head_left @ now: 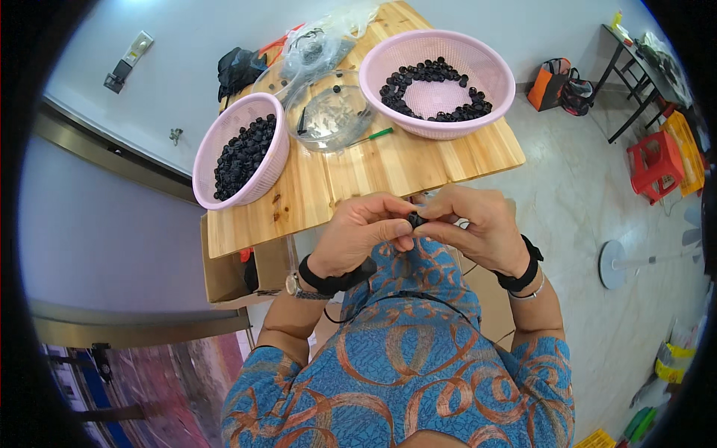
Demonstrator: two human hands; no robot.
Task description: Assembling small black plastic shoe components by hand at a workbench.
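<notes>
Just past the table's near edge, my left hand (371, 230) and my right hand (472, 222) meet over my lap. Both pinch one small round black part (416, 219) between thumbs and fingertips; its exact kind is too small to make out. On the table, a pink basket (279, 153) at the left holds a heap of similar black parts. Another pink basket (496, 71) at the far right has such parts in a ring around its bare bottom. Between them stands a clear round tray (328, 142) with small pale pieces in it.
A green-handled tool (381, 134) lies on the wooden table (448, 160) beside the clear tray. Plastic bags (317, 48) and a black bag (240, 71) crowd the table's far left. A cardboard box (272, 265) stands below the left edge. Farther right are a red stool (656, 166) and a fan base (612, 264).
</notes>
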